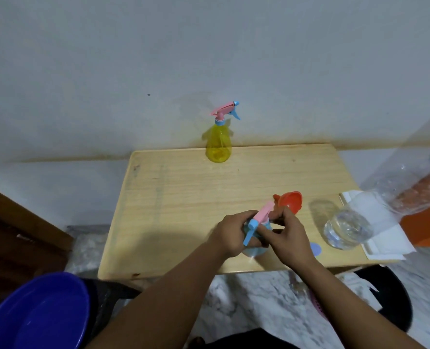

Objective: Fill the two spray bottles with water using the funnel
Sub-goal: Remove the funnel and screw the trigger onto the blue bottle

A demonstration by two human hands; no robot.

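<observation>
A blue spray bottle [255,250] with a pink and blue trigger head [259,219] stands near the table's front edge. My left hand [230,233] grips its body from the left. My right hand [288,235] holds it at the neck, just under the head. An orange funnel [290,201] lies right behind my right hand. A yellow spray bottle [218,144] with its pink head on stands at the table's far edge, by the wall. A large clear water bottle [360,222] lies tilted at the right, its base on the table.
The wooden table [183,192] stands against a white wall. A white cloth [380,230] lies under the water bottle at the right edge. A small blue cap [315,249] rests by my right wrist. A blue basin [35,313] sits low at the left.
</observation>
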